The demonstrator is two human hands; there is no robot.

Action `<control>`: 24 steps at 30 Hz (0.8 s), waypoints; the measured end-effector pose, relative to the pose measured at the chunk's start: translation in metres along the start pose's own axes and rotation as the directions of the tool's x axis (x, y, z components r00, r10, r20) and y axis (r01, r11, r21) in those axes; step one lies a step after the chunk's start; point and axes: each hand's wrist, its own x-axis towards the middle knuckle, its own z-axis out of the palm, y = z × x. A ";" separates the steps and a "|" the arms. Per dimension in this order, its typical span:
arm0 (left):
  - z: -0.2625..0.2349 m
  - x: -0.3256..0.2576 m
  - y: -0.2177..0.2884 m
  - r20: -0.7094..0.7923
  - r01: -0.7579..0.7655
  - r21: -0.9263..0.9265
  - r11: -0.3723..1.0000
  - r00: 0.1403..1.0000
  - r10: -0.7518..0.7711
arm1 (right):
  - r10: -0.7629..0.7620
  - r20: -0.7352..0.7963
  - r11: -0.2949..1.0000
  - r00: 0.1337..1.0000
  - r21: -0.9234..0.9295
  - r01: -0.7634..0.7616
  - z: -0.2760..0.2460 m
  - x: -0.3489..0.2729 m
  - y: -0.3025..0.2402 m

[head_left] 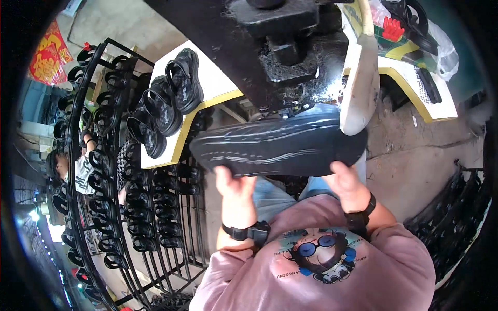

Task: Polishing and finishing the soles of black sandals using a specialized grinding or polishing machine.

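I hold a black sandal sole (270, 147) on its side between both hands, with its grooved side wall turned up toward me. My left hand (234, 189) is closed on its left end, thumb on the near edge and the other fingers hidden beneath. My right hand (346, 181) grips the near edge by the right end, its fingers likewise mostly out of sight. The sole's far edge lies close under the black machine head (290, 57); whether they touch I cannot tell. A worn, pale curved lever (360, 88) overlaps the sole's right end.
Black sandals (165, 106) stand on a white, yellow-edged table (212, 89) to the left. Beyond is a black metal rack (78, 129) full of sandals, with another person (83, 168) behind it. The right-hand tabletop (441, 103) holds a dark strip; more black footwear (448, 217) sits lower right.
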 end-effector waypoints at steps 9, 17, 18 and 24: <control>0.040 0.046 0.090 0.572 -0.572 0.815 0.095 0.820 0.030 | -0.018 0.269 0.858 0.963 -0.490 0.153 0.056 0.043 -0.017; 0.008 0.000 0.017 0.270 -0.127 0.701 0.702 0.958 -0.096 | -0.186 -0.031 0.876 0.982 -0.457 0.151 0.071 0.024 -0.003; 0.007 -0.009 0.004 0.233 -0.144 0.666 0.732 0.972 -0.020 | -0.162 -0.073 0.905 0.984 -0.409 0.119 0.068 0.019 -0.004; 0.018 -0.037 -0.045 0.150 0.068 0.512 0.856 0.975 -0.167 | -0.094 0.090 0.807 0.992 -0.577 0.128 0.054 0.030 -0.043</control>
